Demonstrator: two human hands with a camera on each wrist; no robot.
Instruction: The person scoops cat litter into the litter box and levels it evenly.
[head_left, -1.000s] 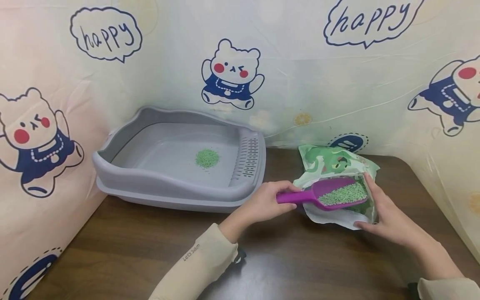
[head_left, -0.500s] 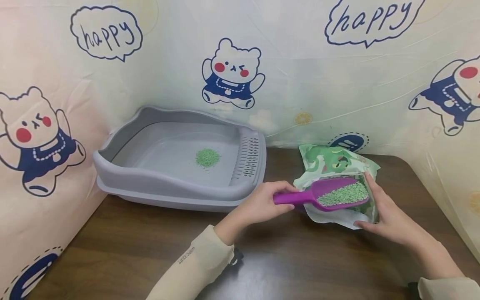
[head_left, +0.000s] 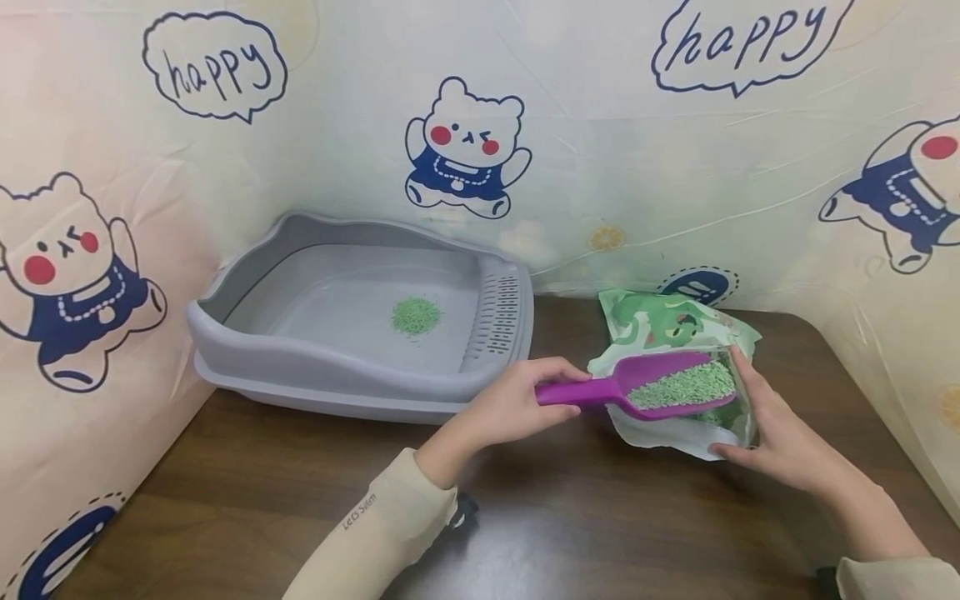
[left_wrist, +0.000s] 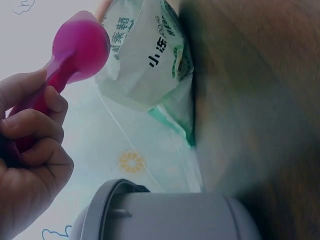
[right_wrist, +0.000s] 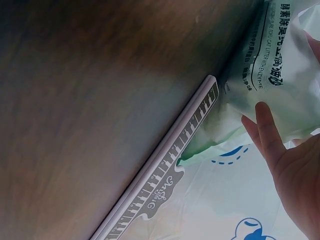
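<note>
My left hand grips the handle of a purple scoop; its curled fingers show in the left wrist view. Green pellets fill much of the scoop, which is held level over the mouth of a litter bag. The bag is white and green, printed with "tofu cat litter" in the right wrist view. My right hand holds the bag's right side by its opening, thumb near the front rim and fingers against the outside. The bag's inside is partly hidden by the scoop.
A grey litter box stands on the wooden table at the left, with a small heap of green pellets on its floor. A piano-key-patterned strip lies beside the bag in the right wrist view. A printed curtain surrounds the table.
The left hand and the loaded scoop have shifted slightly left over the bag's mouth. The right hand, bag and litter box look unmoved.
</note>
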